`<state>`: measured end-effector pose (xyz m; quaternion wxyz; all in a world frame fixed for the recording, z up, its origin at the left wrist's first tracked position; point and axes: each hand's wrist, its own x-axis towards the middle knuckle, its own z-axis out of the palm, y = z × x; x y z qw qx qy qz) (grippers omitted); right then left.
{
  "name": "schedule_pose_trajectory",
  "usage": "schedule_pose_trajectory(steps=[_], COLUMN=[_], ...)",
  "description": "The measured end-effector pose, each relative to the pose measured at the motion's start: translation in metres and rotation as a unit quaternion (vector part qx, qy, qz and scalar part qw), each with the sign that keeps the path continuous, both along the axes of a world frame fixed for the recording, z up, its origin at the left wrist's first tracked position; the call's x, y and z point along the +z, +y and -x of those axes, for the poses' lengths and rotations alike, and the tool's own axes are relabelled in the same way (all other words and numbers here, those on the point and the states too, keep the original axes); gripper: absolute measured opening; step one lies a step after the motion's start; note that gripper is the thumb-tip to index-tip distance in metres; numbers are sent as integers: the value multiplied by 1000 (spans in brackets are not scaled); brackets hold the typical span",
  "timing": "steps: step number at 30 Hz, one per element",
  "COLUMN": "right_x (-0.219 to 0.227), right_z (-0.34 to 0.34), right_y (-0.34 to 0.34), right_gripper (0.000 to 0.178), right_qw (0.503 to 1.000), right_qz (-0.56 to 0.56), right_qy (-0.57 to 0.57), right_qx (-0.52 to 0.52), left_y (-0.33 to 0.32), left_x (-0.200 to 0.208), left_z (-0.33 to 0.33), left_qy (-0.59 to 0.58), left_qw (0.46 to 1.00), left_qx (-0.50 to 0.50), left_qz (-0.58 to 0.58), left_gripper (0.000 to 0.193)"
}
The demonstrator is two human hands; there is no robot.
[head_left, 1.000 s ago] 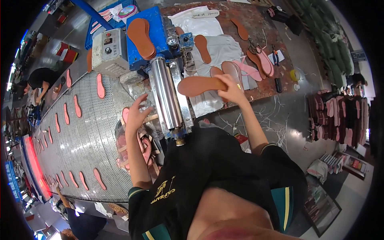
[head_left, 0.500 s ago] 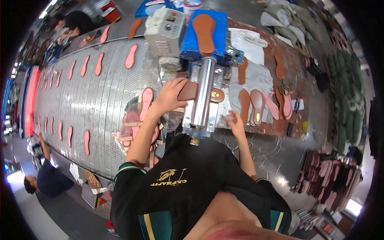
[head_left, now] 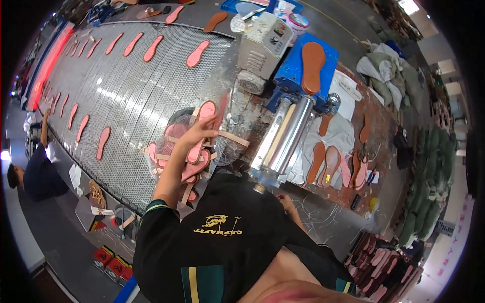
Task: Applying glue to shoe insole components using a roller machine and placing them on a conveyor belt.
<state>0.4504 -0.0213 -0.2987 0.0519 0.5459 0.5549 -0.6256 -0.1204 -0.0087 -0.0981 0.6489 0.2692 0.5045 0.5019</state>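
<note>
My left hand [head_left: 198,133] reaches over a pile of pink sandal soles [head_left: 193,169] with tan straps. Its fingers are closed at the edge of a pink sole [head_left: 222,107], smeared by motion; a tan strap [head_left: 234,139] runs out beside the fingertips. Right of it stands a roller machine [head_left: 285,136] with shiny metal rollers, and no sole shows between them. A brown insole stack [head_left: 313,65] lies on the machine's blue housing. My right hand [head_left: 287,203] is low by the near end of the rollers, its fingers mostly hidden.
A mesh conveyor [head_left: 126,86] carrying spaced pink soles runs off to the left. A grey control box [head_left: 265,43] stands behind the pile. On the right tabletop [head_left: 379,151] lie brown insoles [head_left: 317,161] and grey cloth. Another person [head_left: 43,171] is at the conveyor's far left.
My left hand has moved from the rollers to the pink pile, and the brown insole is gone from the rollers. My right hand has drawn back toward my body. The view has turned.
</note>
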Motion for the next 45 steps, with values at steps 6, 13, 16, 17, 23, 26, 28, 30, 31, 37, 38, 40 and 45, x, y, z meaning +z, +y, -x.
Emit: schedule_pose_trajectory(steps=[6, 13, 16, 17, 23, 26, 28, 30, 31, 37, 38, 40, 45], right_x=[32, 50, 64, 72, 164, 232, 331, 378, 415, 427, 424, 415, 408], right_z=[29, 46, 50, 55, 34, 26, 106, 162, 202, 287, 293, 297, 295], right_y=[19, 27, 35, 39, 111, 180, 202, 228, 223, 268, 271, 274, 279], right_gripper=[38, 35, 30, 27, 14, 18, 18, 18, 19, 57, 57, 64, 59], right_qw=[990, 997, 995, 996, 971, 828, 799, 764, 755, 710, 708, 727, 732], right_qz=[117, 62, 78, 80, -189, -531, -572, -608, -624, -688, -690, -646, -649], right_qy=[-17, -19, -8, -31, -67, -110, 5, 88, 91, -149, -149, -228, -206], right_qx=[-71, 50, 54, 19, -129, -145, -185, -198, -177, -10, -16, 54, 32], left_y=[-90, -196, -248, -277, -379, -337, -303, -246, -229, -97, -95, -79, -67], left_x=[-27, -54, -56, -66, -114, -90, -53, -29, -20, 28, 21, 31, -6], left_z=[4, 88, 114, 120, 112, 104, 95, 88, 80, 10, 7, -19, -50], left_qy=[-276, -303, -318, -277, -147, -34, 30, 51, 77, 72, 95, 79, 65], left_qw=[922, 791, 738, 729, 668, 729, 764, 810, 828, 921, 939, 955, 989], left_qx=[263, 505, 540, 602, 710, 669, 633, 578, 552, 380, 326, 287, 135], left_qz=[-69, -166, -252, -173, 166, 139, 120, 86, 61, -34, -51, -13, -7], left_gripper=[40, 29, 34, 36, 34, 10, 7, 7, 6, 10, 13, 17, 19])
